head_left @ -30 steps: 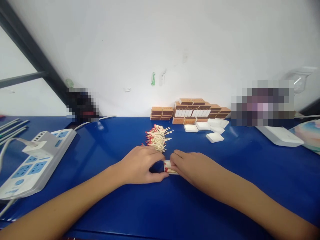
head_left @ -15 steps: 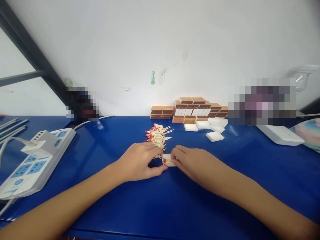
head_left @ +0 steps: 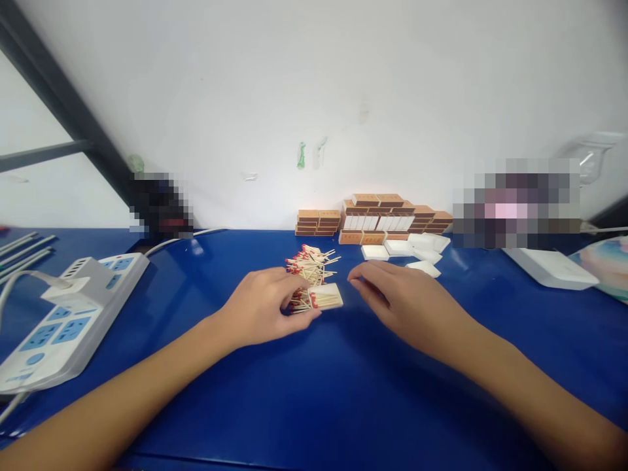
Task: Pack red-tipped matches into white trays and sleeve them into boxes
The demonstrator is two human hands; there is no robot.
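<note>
A small white matchbox tray (head_left: 333, 294) with several red-tipped matches lying in it is between the thumb and fingers of my left hand (head_left: 267, 307), which grips its left end. Right behind that hand spreads a loose heap of matches (head_left: 311, 265) on the blue table, partly hidden by my fingers and the tray. My right hand (head_left: 392, 288) hovers to the right of the tray, apart from it. Its fingers are curled with the tips together, and no object shows in them.
Brown matchboxes (head_left: 377, 222) are stacked against the wall, with a smaller stack (head_left: 318, 222) left of them. Several white trays (head_left: 375, 252) lie before the stacks. A power strip (head_left: 73, 320) with a plugged-in cable stands at left. A white box (head_left: 552, 267) lies at right.
My right hand has drawn back from the tray to the right and away from me. The left hand has shifted the tray slightly farther, toward the match heap, and tilted it.
</note>
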